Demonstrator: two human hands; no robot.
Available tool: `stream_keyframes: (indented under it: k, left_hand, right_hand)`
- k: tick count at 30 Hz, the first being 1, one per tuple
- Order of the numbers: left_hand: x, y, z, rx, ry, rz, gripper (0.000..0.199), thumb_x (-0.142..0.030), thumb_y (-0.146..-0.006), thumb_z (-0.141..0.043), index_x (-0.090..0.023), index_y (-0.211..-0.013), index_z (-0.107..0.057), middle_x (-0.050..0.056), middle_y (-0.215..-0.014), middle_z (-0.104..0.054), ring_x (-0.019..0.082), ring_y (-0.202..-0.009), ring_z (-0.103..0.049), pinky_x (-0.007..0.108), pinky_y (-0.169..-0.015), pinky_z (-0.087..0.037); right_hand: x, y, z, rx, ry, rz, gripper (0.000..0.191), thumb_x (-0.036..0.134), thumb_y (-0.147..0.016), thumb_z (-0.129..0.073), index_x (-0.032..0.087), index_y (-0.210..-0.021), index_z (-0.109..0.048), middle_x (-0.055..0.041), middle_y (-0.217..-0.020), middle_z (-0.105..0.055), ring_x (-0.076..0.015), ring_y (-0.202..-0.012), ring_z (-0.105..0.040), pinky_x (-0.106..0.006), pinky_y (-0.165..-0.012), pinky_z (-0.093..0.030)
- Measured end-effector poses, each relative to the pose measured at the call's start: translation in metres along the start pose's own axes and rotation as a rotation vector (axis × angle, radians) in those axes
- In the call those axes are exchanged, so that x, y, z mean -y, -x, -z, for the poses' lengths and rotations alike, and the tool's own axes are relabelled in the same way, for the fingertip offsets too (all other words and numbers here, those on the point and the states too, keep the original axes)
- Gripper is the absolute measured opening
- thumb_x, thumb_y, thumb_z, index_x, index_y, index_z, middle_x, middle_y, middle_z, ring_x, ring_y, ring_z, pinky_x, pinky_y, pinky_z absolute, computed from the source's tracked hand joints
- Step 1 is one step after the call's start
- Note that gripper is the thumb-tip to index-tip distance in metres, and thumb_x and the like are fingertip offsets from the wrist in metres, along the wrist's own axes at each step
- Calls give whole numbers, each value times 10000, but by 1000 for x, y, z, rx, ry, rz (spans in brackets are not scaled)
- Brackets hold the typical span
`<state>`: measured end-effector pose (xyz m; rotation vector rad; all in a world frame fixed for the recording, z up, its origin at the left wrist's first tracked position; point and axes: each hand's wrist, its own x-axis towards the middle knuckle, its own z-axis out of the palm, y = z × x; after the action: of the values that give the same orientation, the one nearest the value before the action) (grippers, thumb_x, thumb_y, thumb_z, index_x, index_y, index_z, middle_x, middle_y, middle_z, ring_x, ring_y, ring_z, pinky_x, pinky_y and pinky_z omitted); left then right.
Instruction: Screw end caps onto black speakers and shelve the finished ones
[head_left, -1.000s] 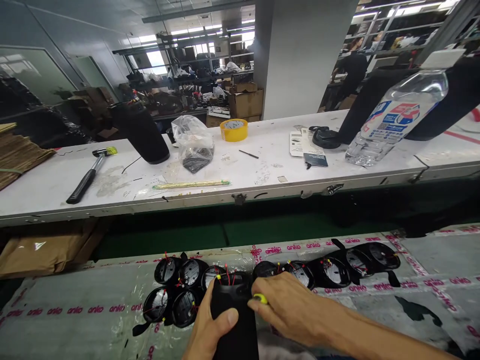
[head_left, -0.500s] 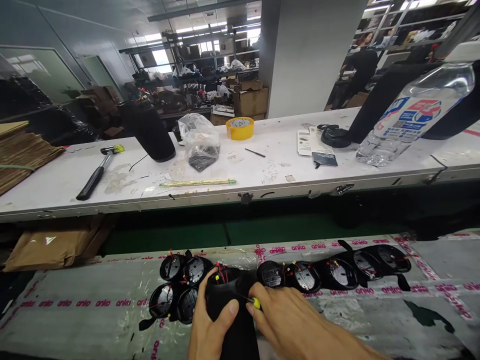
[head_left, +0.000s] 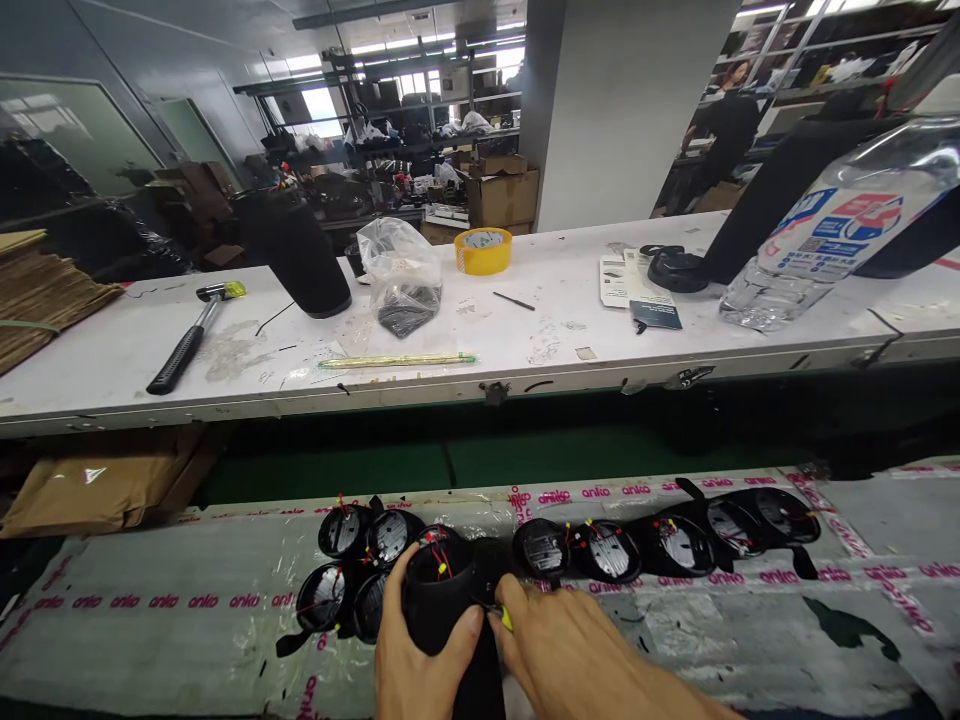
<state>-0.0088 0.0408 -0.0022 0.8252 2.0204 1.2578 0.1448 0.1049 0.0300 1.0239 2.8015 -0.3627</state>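
My left hand (head_left: 424, 640) is wrapped around a black cylindrical housing (head_left: 442, 600), thumb on the near side. Red wires with small connectors stick out of its open round top. At the housing's right side, my right hand (head_left: 577, 640) is closed around a small yellow-handled tool (head_left: 507, 618); its thin tip lies near the black material beside the housing, and the exact contact is hard to make out. Round black wired parts (head_left: 322, 597) lie left of my left hand. More such parts (head_left: 611, 552) form a row to the right of the housing.
On the white shelf ahead are a hammer (head_left: 186, 340), a black cylinder (head_left: 300, 255), a plastic bag (head_left: 397, 270), yellow tape (head_left: 484, 262), cards (head_left: 637, 290) and a water bottle (head_left: 825, 230). Brown packets (head_left: 90, 490) sit under it. A person (head_left: 724, 130) is in the background.
The housing has tilted and shifted slightly left in my left hand, showing more of its open top. My right hand has moved slightly, and the yellow handle is more covered by its fingers.
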Motion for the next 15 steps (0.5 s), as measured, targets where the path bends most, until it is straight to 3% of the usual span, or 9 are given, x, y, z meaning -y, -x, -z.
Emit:
stream_keyframes:
  k: [7, 11, 13, 15]
  left_hand:
    - [5, 2, 0, -65, -83, -1, 791, -535, -730, -750, -203, -1416, -540, 181, -1383, -656, 465, -1349, -569, 661, -1163, -386]
    - [8, -2, 1, -68, -76, -13, 798, -544, -728, -765, -206, -1415, -540, 177, -1405, -640, 463, -1367, -556, 650, -1180, -381]
    - [7, -4, 3, -58, -22, -20, 790, -548, -732, -775, -198, -1404, -549, 170, -1385, -654, 447, -1358, -567, 628, -1187, -389]
    - [3, -7, 6, -27, 62, 2, 818, -558, -716, -804, -195, -1406, -554, 158, -1344, -684, 431, -1316, -602, 598, -1174, -422]
  right_hand:
    - [2, -4, 3, 64, 73, 106, 235, 81, -773, -686, 218, -924, -568, -61, -952, -728, -236, -666, -707, -386, -424, -170]
    - [5, -8, 3, 87, 40, 52, 218, 47, -824, -613, 221, -948, -571, -47, -954, -742, -245, -658, -714, -373, -434, -244]
    - [6, -6, -2, 3, -21, 25, 152, 88, -891, -584, 223, -954, -551, -43, -904, -742, -254, -648, -719, -363, -461, -316]
    - [3, 1, -7, -178, -144, 16, 91, 152, -954, -563, 232, -993, -548, -21, -875, -736, -245, -666, -727, -346, -516, -398]
